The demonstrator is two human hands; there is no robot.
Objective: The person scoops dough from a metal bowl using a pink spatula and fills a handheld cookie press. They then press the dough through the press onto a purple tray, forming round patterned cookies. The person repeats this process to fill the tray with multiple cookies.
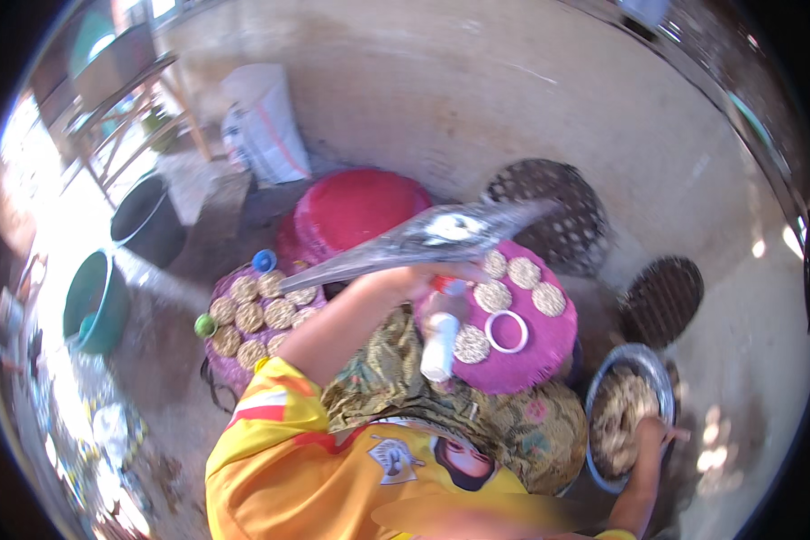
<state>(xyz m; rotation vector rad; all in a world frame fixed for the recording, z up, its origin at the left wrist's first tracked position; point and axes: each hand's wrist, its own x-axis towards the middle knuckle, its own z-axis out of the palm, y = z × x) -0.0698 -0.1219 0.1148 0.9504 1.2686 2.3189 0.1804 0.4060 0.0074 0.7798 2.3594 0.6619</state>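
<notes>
A shiny, blurred sheet, apparently clear plastic, lies across my left hand; its fingers are partly hidden, so the grip is unclear. Just below them is a bottle-like container with a white lower part and a red and blue top. My right hand reaches into a metal basin of pale, lumpy mixture, one digit over the rim. A white ring lies on a round pink surface beside flat, round grainy cakes. More such cakes cover a purple surface at left.
A blue round item and a green one sit at the purple surface's edge. Behind are a red round tub or stool and a white sack. Buckets stand left. Dark round trays lean against the wall.
</notes>
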